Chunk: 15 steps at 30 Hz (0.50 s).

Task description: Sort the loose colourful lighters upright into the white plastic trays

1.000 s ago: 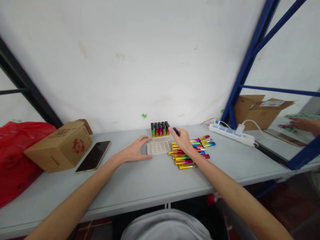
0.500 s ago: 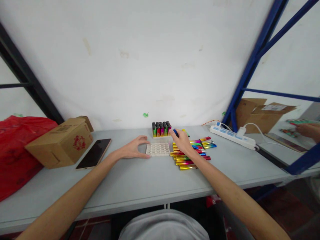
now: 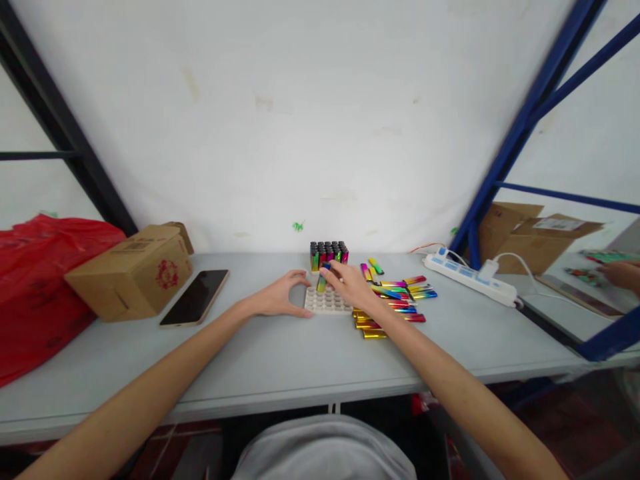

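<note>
Lighter [image 3: 321, 285] pinched in the right hand [image 3: 351, 285] has moved over the pale tray [image 3: 327, 309], left hand [image 3: 277, 297] still spread beside it.

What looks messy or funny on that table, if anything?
Just the loose lighters right of the white tray: they lie jumbled, some crossing, while the standing lighters behind the tray are in neat rows. I can't see anything spilled or broken.

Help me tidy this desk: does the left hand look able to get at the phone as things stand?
Probably yes: no object shows between the left hand and the phone to its left, though the hand would have to leave the white tray.
</note>
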{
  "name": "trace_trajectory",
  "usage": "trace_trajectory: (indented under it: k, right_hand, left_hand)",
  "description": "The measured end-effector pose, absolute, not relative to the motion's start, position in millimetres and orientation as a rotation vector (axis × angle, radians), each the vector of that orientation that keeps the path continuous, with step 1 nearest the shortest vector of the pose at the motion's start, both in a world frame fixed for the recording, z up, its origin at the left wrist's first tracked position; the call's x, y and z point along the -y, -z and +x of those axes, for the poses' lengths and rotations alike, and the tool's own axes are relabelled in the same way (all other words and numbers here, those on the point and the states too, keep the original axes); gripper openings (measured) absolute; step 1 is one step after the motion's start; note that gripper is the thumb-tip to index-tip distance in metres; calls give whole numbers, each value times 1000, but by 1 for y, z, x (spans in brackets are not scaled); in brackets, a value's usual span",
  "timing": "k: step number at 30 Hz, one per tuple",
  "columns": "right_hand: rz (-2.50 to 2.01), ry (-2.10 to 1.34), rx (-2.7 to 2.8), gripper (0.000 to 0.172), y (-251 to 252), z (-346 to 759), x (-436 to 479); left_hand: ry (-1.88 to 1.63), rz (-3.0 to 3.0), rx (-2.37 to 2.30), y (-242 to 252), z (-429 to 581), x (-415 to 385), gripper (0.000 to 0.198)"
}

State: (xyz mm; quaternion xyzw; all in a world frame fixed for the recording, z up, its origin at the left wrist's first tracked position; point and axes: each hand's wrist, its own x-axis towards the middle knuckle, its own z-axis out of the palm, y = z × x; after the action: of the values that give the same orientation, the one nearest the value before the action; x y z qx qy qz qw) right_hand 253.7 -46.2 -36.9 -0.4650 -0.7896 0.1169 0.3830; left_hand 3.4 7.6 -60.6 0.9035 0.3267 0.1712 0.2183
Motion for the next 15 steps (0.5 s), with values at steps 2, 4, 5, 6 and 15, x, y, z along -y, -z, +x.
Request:
trace_trajectory:
  k: [2,4,5,6,15]
  right_hand:
    - [-1161,-314,2064,37,40,251,42]
    - [-1156,-323,2111,35,43,251,36]
    - [-1156,-322,2136,34,45,251,33]
    - [-1156,-316,2163,33,47,252,29]
    - [-1209,-145,2292,33,57,240,17]
  left_hand:
    - [-479,2479,-914,61,3,-9,84]
    - [-479,2459,-921,61,3,-10,81]
    - [-479,2452,-919,61,3,-11,81]
    - [-478,2446,-916,61,3,-11,81]
    - [-477,2448,-877,58,4,-9,83]
